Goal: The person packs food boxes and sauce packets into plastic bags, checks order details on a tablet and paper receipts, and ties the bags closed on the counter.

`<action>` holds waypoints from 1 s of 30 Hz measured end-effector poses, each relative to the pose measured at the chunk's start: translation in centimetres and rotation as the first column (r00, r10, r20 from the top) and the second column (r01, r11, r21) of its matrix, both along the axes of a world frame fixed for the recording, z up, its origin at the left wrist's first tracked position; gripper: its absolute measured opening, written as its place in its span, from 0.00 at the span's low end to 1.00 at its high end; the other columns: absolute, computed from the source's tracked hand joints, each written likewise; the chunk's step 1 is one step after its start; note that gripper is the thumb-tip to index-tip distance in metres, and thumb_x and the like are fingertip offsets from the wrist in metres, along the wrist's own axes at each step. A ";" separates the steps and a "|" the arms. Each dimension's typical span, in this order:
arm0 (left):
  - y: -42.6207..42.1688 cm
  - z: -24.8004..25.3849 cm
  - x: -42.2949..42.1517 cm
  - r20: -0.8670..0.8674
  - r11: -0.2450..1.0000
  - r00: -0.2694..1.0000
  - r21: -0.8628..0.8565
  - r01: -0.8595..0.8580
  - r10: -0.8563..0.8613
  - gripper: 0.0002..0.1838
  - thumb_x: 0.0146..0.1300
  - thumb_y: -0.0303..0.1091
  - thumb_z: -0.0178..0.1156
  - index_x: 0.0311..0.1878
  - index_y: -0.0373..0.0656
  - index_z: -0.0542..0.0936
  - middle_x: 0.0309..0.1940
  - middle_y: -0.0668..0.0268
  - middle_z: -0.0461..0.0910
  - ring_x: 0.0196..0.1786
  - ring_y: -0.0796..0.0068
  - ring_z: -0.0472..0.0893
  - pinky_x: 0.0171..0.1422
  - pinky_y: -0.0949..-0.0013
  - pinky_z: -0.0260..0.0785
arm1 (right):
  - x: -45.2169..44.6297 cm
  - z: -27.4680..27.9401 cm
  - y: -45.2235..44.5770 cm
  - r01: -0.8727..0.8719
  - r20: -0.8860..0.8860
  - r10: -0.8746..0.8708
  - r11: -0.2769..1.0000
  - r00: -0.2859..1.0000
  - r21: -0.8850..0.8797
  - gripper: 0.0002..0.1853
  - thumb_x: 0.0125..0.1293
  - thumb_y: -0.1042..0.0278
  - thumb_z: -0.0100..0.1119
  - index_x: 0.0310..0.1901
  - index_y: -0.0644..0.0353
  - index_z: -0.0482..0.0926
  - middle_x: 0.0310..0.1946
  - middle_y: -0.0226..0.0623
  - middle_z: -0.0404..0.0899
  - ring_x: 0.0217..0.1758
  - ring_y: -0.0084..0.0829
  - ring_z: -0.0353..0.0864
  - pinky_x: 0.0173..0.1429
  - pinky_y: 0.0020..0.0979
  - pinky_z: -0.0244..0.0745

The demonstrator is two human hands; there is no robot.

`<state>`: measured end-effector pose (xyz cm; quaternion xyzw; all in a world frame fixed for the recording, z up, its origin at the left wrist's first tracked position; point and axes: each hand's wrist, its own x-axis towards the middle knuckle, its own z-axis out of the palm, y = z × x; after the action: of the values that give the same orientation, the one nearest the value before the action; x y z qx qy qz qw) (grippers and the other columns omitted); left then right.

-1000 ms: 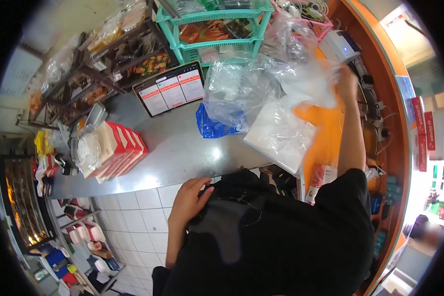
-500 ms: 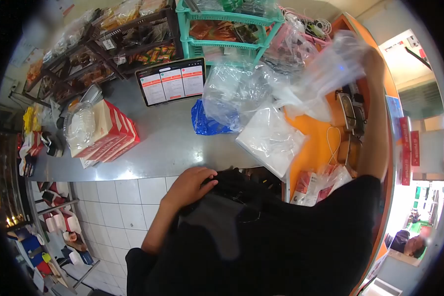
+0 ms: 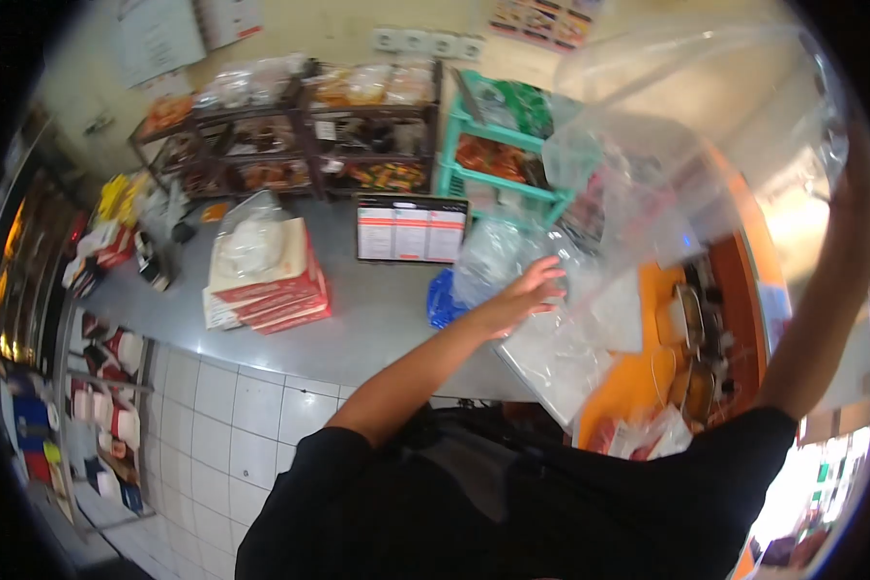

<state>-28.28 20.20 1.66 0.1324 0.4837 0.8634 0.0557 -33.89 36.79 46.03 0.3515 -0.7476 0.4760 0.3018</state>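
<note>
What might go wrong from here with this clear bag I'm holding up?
The clear bag, held up by your right hand, overlaps the teal rack in view and might snag on it. Your left hand, fingers spread, is close to loose clear plastic, which it could drag along.

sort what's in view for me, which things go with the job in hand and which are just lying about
Likely in use:
- clear bag, held up by the right hand
- plastic pile, beside the open left hand

Apparently just lying about:
- tablet
- red boxes
- teal rack
</note>
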 end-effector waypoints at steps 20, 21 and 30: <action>-14.5 3.7 30.6 0.376 0.296 0.206 -0.199 -0.934 0.904 0.19 0.71 0.49 0.56 0.32 0.42 0.80 0.20 0.72 0.74 0.23 0.84 0.73 0.27 0.76 0.65 | -8.9 -30.8 -0.1 -0.266 0.301 0.023 0.538 0.953 0.800 0.23 0.66 0.63 0.57 0.63 0.55 0.74 0.60 0.50 0.75 0.57 0.43 0.80 0.63 0.45 0.72; -15.4 2.5 33.1 0.260 0.191 0.105 -0.330 -0.925 0.960 0.20 0.70 0.50 0.57 0.30 0.43 0.79 0.20 0.73 0.74 0.23 0.85 0.72 0.26 0.76 0.64 | -7.1 -32.1 -2.1 -0.334 0.351 0.034 0.408 0.936 0.850 0.24 0.65 0.63 0.57 0.63 0.55 0.73 0.60 0.50 0.75 0.58 0.43 0.79 0.64 0.45 0.71; -13.9 3.2 46.4 0.192 -0.099 -0.266 -0.603 -0.791 0.945 0.29 0.74 0.53 0.47 0.22 0.41 0.79 0.12 0.74 0.69 0.15 0.84 0.66 0.22 0.75 0.62 | 22.2 -37.6 -26.0 -0.961 0.639 0.721 0.154 0.268 0.228 0.14 0.61 0.66 0.65 0.43 0.66 0.77 0.28 0.41 0.79 0.28 0.36 0.79 0.36 0.31 0.75</action>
<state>18.10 6.34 4.84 -0.5523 0.4723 0.5353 -0.4305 -11.68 10.78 8.47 0.6863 -0.5530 0.3608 -0.3050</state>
